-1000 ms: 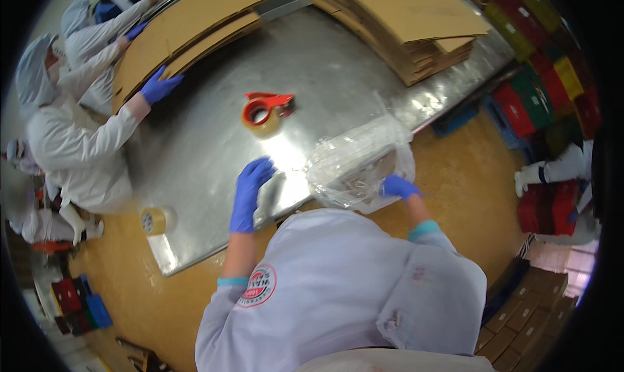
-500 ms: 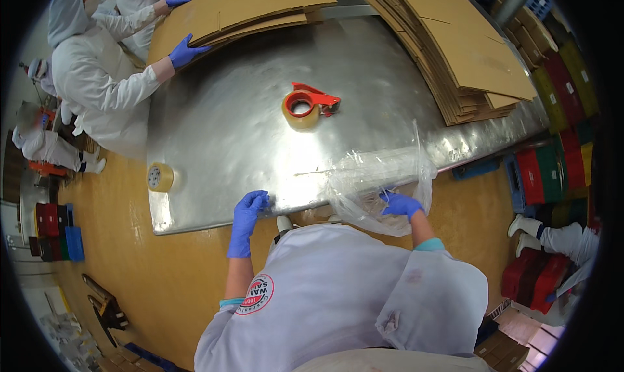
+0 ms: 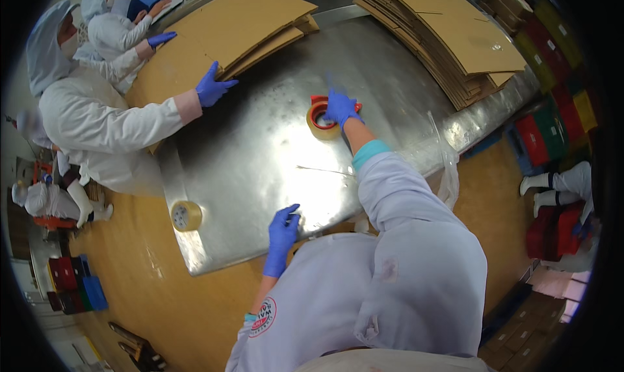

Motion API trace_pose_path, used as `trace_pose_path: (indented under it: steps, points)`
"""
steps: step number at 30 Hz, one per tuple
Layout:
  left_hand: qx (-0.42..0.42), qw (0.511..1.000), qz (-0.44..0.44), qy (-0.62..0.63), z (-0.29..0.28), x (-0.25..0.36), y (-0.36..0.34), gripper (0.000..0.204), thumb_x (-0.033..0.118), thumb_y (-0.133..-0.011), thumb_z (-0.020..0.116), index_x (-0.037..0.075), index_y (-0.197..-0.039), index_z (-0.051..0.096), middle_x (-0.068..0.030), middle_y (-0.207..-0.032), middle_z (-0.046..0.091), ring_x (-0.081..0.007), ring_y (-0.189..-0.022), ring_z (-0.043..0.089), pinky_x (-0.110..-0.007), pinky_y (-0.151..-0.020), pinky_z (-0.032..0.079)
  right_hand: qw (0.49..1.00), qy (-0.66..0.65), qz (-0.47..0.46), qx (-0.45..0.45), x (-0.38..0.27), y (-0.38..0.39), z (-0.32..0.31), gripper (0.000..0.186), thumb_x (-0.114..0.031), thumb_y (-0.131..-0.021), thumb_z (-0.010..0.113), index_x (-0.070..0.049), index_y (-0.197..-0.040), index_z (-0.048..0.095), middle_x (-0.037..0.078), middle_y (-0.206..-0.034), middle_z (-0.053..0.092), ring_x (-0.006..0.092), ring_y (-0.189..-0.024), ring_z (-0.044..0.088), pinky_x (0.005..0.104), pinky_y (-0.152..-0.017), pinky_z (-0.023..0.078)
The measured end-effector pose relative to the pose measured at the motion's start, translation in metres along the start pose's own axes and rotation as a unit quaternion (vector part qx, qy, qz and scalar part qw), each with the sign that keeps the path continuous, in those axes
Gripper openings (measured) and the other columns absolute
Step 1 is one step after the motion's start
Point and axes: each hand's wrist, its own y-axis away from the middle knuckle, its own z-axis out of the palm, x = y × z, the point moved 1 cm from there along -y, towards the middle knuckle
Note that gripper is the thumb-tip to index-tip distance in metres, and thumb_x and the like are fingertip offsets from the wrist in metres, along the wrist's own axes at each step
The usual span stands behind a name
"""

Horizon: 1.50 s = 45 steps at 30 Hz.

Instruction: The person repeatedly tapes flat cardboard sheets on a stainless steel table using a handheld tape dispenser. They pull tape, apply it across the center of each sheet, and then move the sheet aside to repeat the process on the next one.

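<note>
My right hand (image 3: 341, 109), in a blue glove, reaches across the metal table onto a red tape dispenser (image 3: 314, 102) with a roll of clear tape. It covers the dispenser's right part; its fingers are smeared by motion, so their grip is unclear. Near the table's front edge my left hand (image 3: 283, 234), also blue-gloved, holds nothing, its fingers apart and slightly bent. A clear plastic bag (image 3: 448, 170) hangs over the table edge right of my right arm, partly hidden by the sleeve. A thin strand (image 3: 325, 170) lies on the metal between my hands.
A spare tape roll (image 3: 186, 216) stands at the table's left corner. Flat cardboard stacks lie at the far left (image 3: 227, 27) and far right (image 3: 448, 27). A co-worker's gloved hand (image 3: 213, 86) rests against the left stack. Coloured crates (image 3: 533, 135) stand beyond the right edge.
My right hand has let go of the plastic bag and moved forward to the tape dispenser. The bag now droops at the table edge. The view has turned, and the co-worker's near hand has shifted.
</note>
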Motion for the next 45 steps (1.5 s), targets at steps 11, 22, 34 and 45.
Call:
trace_pose_path:
  steps: [11,22,34,45]
  points:
    - [-0.086,0.921,0.326,-0.195,0.034,0.021,-0.07,0.052,0.01,-0.077,0.056,0.009,-0.126,0.041,-0.0184,-0.121,0.044,-0.0332,-0.11,0.042,-0.038,-0.093,0.035,0.79,-0.589,0.158,0.055,0.1,0.13,-0.09,0.027,-0.013,-0.072,0.062,0.0,-0.096,0.056,0.004,-0.083,0.059,0.012,-0.073,0.056,0.0275,-0.064,0.047]
    - [-0.27,0.894,0.334,-0.129,0.171,0.078,-0.091,0.011,0.016,-0.081,0.055,0.005,-0.081,0.057,-0.0145,-0.074,0.059,-0.0309,-0.066,0.057,-0.036,-0.06,0.045,0.641,-0.361,0.421,0.531,0.212,0.549,-0.192,0.044,-0.006,-0.064,0.068,-0.01,-0.105,0.055,0.0,-0.098,0.054,0.0137,-0.09,0.053,0.0284,-0.075,0.049]
    - [-0.569,0.648,0.348,-0.368,0.337,0.098,-0.024,0.06,0.051,-0.081,0.046,0.006,-0.121,0.047,-0.0197,-0.12,0.048,-0.0334,-0.11,0.047,-0.036,-0.093,0.036,0.593,-0.433,0.309,0.604,0.265,0.563,-0.206,0.048,-0.005,-0.062,0.07,-0.009,-0.107,0.054,0.002,-0.106,0.052,0.0147,-0.097,0.05,0.0305,-0.083,0.045]
    - [-0.565,0.659,0.385,-0.314,0.274,0.09,-0.023,0.028,-0.001,-0.07,0.061,0.016,-0.09,0.068,-0.0098,-0.085,0.066,-0.0203,-0.078,0.063,-0.028,-0.073,0.049,0.613,-0.419,0.317,0.59,0.287,0.583,-0.251,0.048,-0.005,-0.06,0.071,-0.008,-0.106,0.055,0.003,-0.102,0.055,0.0148,-0.095,0.051,0.0311,-0.08,0.046]
